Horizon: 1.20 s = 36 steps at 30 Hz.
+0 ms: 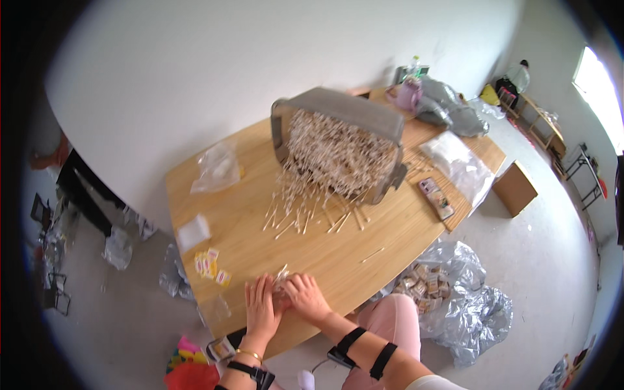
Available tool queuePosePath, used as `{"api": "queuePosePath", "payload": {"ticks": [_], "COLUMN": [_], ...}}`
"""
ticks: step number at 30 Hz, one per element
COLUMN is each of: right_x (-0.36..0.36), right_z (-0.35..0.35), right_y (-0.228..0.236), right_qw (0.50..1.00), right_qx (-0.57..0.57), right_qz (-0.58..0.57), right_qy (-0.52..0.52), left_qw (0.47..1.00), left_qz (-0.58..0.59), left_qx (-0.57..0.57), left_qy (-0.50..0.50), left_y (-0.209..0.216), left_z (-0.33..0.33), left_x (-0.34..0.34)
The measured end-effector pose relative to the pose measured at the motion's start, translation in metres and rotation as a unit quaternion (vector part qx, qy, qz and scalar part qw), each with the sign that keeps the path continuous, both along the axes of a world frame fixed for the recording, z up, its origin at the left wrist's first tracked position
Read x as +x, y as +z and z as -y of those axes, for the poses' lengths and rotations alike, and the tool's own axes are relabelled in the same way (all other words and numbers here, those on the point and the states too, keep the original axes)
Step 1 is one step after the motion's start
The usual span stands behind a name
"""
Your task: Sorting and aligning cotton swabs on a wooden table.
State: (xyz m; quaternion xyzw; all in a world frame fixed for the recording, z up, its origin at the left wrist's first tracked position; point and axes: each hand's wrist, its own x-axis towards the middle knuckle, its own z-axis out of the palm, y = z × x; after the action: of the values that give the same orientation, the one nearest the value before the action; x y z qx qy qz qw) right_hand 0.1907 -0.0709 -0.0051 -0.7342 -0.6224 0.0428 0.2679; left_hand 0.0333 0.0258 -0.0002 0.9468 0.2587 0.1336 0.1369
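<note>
A small bundle of white-tipped swabs [282, 273] sits between the person's two hands, low over the near edge of the wooden table [312, 250], its tips poking up past the fingers. The left hand [261, 302] lies along its left side, fingers fairly straight and close to one another; the right hand [305, 298] presses in from the other side, fingers bent and together. Both are closed in on the bundle, though I can't tell how the thumbs sit beneath.

To the left of the hands I see yellow-and-white cards [209, 265] scattered in a loose group, and just beyond them a flat white stack [194, 233]. A single swab [373, 255] lies off to the right, well apart from the hands.

Farther up the table a grey bin [348, 107] rests tipped on its side, its mouth toward the person, crammed with loose swabs [338, 149] that spill out onto the wood. A crumpled clear bag [218, 168] lies left of it. To its right are a phone [435, 198] and a flat plastic bag [458, 166], with silver-grey bags [448, 107] behind.

Down on the floor, right of the table, a brown carton [515, 190] stands near the corner, and small packs [426, 286] lie heaped in an open clear plastic sack [465, 263].
</note>
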Motion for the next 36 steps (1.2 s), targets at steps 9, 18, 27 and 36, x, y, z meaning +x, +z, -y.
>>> {"api": "queuePosePath", "payload": {"ticks": [9,18,27,36], "right_x": [0.028,0.075,0.068,0.073], "right_z": [0.019,0.045,0.044,0.042], "right_y": [0.004,-0.004,-0.004,0.013], "right_qw": [0.997,0.989,0.988,0.988], "right_qx": [0.034,-0.017,-0.043,-0.037], "right_qz": [-0.072,0.023,0.061,0.05], "right_qy": [-0.013,-0.147,-0.135,-0.141], "left_qw": [0.994,0.992,0.991,0.984], "left_qz": [-0.096,-0.103,-0.121,-0.164], "left_qx": [0.045,0.049,0.044,0.048], "left_qy": [0.02,0.056,0.037,0.039], "left_y": [-0.013,0.009,-0.011,0.004], "left_z": [0.0,0.012,0.028,0.074], "left_x": [0.029,0.051,0.031,0.028]}}
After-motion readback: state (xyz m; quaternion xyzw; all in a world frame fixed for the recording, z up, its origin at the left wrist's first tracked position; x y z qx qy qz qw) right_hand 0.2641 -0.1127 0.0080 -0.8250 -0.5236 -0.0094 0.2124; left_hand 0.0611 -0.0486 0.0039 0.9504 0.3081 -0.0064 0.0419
